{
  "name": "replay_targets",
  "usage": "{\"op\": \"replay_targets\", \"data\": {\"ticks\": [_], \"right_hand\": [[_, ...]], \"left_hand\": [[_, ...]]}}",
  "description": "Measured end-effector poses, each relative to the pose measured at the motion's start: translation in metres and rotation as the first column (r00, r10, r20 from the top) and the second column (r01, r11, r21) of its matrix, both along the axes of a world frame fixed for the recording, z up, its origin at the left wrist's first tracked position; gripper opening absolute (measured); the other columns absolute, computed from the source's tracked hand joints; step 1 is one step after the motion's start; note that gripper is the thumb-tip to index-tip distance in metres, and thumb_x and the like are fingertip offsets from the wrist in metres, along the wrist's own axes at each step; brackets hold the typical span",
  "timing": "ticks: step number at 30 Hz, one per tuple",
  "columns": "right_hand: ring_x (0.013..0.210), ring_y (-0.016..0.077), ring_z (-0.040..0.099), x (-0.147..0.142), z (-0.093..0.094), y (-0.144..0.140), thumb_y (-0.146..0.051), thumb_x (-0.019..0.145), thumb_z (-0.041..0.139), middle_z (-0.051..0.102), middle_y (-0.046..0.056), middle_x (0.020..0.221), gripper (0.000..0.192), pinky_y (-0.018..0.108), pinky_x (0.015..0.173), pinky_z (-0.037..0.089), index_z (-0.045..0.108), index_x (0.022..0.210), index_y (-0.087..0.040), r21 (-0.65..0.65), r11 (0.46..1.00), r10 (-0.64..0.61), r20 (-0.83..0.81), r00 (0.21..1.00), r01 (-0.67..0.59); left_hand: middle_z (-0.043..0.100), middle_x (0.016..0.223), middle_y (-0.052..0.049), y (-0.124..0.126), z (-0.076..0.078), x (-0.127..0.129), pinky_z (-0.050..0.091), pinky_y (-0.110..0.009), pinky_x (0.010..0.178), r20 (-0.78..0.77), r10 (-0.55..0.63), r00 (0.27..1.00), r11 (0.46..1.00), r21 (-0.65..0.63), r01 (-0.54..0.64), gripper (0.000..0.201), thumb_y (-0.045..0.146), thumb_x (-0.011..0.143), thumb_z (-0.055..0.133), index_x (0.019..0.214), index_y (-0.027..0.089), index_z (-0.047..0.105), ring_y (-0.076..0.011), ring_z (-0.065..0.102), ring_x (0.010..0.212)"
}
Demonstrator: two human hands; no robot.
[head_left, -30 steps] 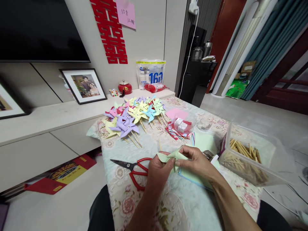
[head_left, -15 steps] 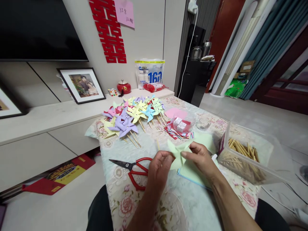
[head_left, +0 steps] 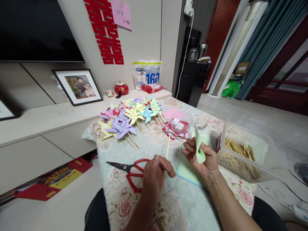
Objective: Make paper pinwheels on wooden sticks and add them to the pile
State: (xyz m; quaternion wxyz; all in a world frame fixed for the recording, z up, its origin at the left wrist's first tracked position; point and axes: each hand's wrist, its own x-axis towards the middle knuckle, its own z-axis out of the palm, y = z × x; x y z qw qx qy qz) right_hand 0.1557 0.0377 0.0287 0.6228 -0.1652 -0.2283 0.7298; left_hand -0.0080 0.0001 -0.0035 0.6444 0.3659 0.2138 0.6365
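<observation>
Item: folded paper pinwheel head (head_left: 199,148), pale green. It is showing edge-on, standing roughly upright, with a pointed tip at the top and a rounded lobe hanging at the bottom; its folds are too narrow in this view to count. The right hand (head_left: 202,157) is gripping it, thumb and fingers closed on its middle, just above the stack of pale green paper squares (head_left: 186,168).

Item: thin wooden stick (head_left: 167,149), plain, light tan. The left hand (head_left: 155,175) is pinching its lower end between thumb and fingertips, closed tight; the stick is pointing up and away, slightly tilted, just left of the pinwheel head and not touching it.

Landmark: red-handled scissors (head_left: 131,171), lying shut on the floral tablecloth (head_left: 168,205).
- The left hand is hovering just right of the scissors' handles.
- The paper squares are lying right of the scissors, beyond the left hand.
- A heap of finished pinwheels (head_left: 131,117) in purple, yellow, blue, pink and green, each on a stick, is lying behind the scissors.
- A clear plastic box (head_left: 243,154) holding more sticks is sitting far right of the scissors, beside the right hand.
- A small clear tub (head_left: 180,123) holding small boxes is sitting behind the paper squares, right of the finished pinwheels.
</observation>
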Motion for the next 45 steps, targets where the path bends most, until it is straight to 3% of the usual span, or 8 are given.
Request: {"op": "replay_targets", "data": {"ticks": [7, 15, 22, 34, 40, 45], "right_hand": [[0.058, 0.0094, 0.034, -0.003, 0.001, 0.0, -0.017, 0.057, 0.079, 0.04, -0.004, 0.064, 0.02, 0.024, 0.054, 0.032, 0.06, 0.065, -0.015, 0.005, 1.0, 0.009, -0.011, 1.0, -0.009], [0.059, 0.0095, 0.036, -0.005, -0.001, -0.001, -0.018, 0.056, 0.078, 0.041, -0.005, 0.064, 0.022, 0.026, 0.059, 0.036, 0.059, 0.066, -0.017, 0.0, 1.0, 0.007, 0.04, 0.999, -0.007], [0.055, 0.0101, 0.03, -0.007, 0.002, -0.001, -0.019, 0.056, 0.078, 0.038, -0.005, 0.062, 0.025, 0.027, 0.056, 0.033, 0.054, 0.062, -0.019, -0.004, 1.0, -0.003, 0.063, 0.998, 0.003], [0.056, 0.0114, 0.034, -0.006, 0.0, -0.001, -0.023, 0.058, 0.077, 0.039, -0.004, 0.064, 0.025, 0.029, 0.055, 0.036, 0.053, 0.065, -0.021, -0.004, 0.999, -0.031, 0.115, 0.993, 0.032], [0.056, 0.0101, 0.04, -0.004, 0.004, -0.003, -0.021, 0.057, 0.079, 0.047, -0.004, 0.063, 0.021, 0.026, 0.052, 0.036, 0.06, 0.067, -0.019, 0.014, 0.999, -0.048, 0.133, 0.99, 0.046], [0.061, 0.0172, 0.057, 0.027, 0.024, -0.012, -0.021, 0.059, 0.079, 0.065, 0.002, 0.07, 0.022, 0.031, 0.054, 0.047, 0.068, 0.077, -0.02, 0.017, 0.989, -0.141, 0.408, 0.902, 0.147]], "left_hand": [[0.062, 0.054, -0.006, -0.001, -0.005, 0.002, 0.042, -0.035, 0.062, -0.116, -0.011, 0.993, 0.996, 0.083, 0.021, 0.051, 0.04, 0.098, 0.041, 0.062, 0.019, 0.068, -0.0193, 0.057, 0.057], [0.071, 0.071, -0.01, 0.003, 0.007, 0.001, 0.042, -0.044, 0.099, 0.126, -0.056, 0.99, 0.996, -0.069, 0.065, 0.058, 0.041, 0.1, 0.028, 0.07, 0.016, 0.07, -0.0241, 0.068, 0.079], [0.074, 0.074, -0.01, 0.004, 0.008, 0.0, 0.034, -0.048, 0.109, 0.104, -0.049, 0.993, 0.995, -0.083, 0.058, 0.052, 0.043, 0.098, 0.036, 0.07, 0.016, 0.07, -0.0266, 0.07, 0.086], [0.077, 0.097, -0.016, 0.008, 0.004, 0.003, 0.041, -0.043, 0.103, 0.049, -0.057, 0.997, 0.988, -0.144, 0.063, 0.049, 0.053, 0.094, 0.044, 0.091, 0.012, 0.071, -0.0278, 0.068, 0.103], [0.076, 0.088, -0.014, 0.01, -0.008, 0.006, 0.044, -0.044, 0.095, -0.104, -0.086, 0.991, 0.981, -0.182, 0.066, 0.048, 0.056, 0.09, 0.05, 0.089, 0.012, 0.069, -0.0291, 0.071, 0.093], [0.078, 0.091, -0.014, 0.011, -0.02, 0.005, 0.044, -0.046, 0.092, -0.37, -0.123, 0.921, 0.989, -0.127, 0.08, 0.047, 0.056, 0.092, 0.044, 0.094, 0.014, 0.066, -0.0304, 0.071, 0.093]]}}
